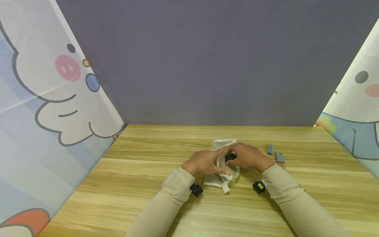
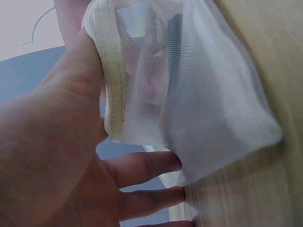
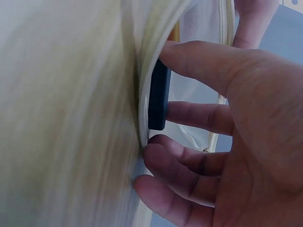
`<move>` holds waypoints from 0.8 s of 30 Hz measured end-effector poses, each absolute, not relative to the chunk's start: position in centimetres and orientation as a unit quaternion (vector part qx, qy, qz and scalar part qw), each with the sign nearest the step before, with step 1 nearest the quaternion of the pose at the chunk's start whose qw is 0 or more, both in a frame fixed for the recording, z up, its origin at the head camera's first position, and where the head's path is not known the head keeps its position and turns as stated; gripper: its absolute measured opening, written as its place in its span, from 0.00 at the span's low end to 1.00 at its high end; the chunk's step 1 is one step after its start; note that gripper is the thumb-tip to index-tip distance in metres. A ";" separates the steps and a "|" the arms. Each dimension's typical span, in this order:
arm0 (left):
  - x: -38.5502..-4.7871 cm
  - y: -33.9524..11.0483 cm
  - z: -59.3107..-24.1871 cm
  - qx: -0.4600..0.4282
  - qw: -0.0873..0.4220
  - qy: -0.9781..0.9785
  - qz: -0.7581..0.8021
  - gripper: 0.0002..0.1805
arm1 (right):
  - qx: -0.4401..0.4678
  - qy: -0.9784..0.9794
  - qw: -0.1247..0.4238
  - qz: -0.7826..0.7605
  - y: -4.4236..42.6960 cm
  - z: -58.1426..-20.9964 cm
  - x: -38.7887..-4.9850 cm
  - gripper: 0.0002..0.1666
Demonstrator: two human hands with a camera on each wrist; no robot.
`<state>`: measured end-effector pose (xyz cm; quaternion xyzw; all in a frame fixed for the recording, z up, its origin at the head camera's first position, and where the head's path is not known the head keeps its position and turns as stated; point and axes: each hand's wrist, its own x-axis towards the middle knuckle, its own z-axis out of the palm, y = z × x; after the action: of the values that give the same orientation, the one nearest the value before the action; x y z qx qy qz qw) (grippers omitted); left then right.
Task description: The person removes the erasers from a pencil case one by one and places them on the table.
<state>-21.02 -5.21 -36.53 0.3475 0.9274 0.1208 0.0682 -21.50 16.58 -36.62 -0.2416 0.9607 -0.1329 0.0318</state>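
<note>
A white mesh zip pouch (image 1: 217, 179) lies on the wooden table with its mouth spread. My left hand (image 1: 205, 161) is at the pouch's near-left side, thumb and index finger stretched apart along the zip edge (image 2: 115, 80). Its other fingers (image 2: 147, 203) extend fairly straight by the mesh in the left wrist view. At the mouth, my right hand (image 1: 247, 156) pinches a dark bar-shaped object (image 3: 160, 97) between thumb and fingers. That object sits partly inside the zip rim, and its exact kind is unclear. Something pale and reddish shows blurred through the mesh.
A small blue item (image 1: 270, 149) and a flat grey piece (image 1: 279, 157) lie to the right of my right hand. A reddish item (image 1: 281, 165) is partly hidden by the right sleeve. A grey panel (image 1: 219, 65) rises behind the table, with cartoon-printed sheets at both sides.
</note>
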 end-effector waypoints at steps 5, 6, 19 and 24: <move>-21.0 -5.1 -36.5 0.346 0.069 0.925 0.138 0.47 | -0.242 0.961 0.025 -0.132 16.6 -36.7 -21.6 0.23; -21.0 -5.2 -36.5 0.348 0.067 0.924 0.141 0.45 | -0.241 0.961 0.024 -0.131 16.6 -36.7 -21.6 0.22; -21.3 -6.0 -36.6 0.347 0.108 0.918 0.159 0.49 | -0.236 0.958 0.056 -0.154 17.0 -36.6 -21.9 0.26; -21.1 -6.2 -36.3 0.348 0.122 0.915 0.163 0.51 | -0.246 0.955 0.053 -0.157 17.0 -36.5 -21.8 0.27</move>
<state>-21.07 -6.24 -36.28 0.3478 0.9152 0.1628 0.1221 -21.85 16.99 -36.49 -0.2458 0.9550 -0.1575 0.0528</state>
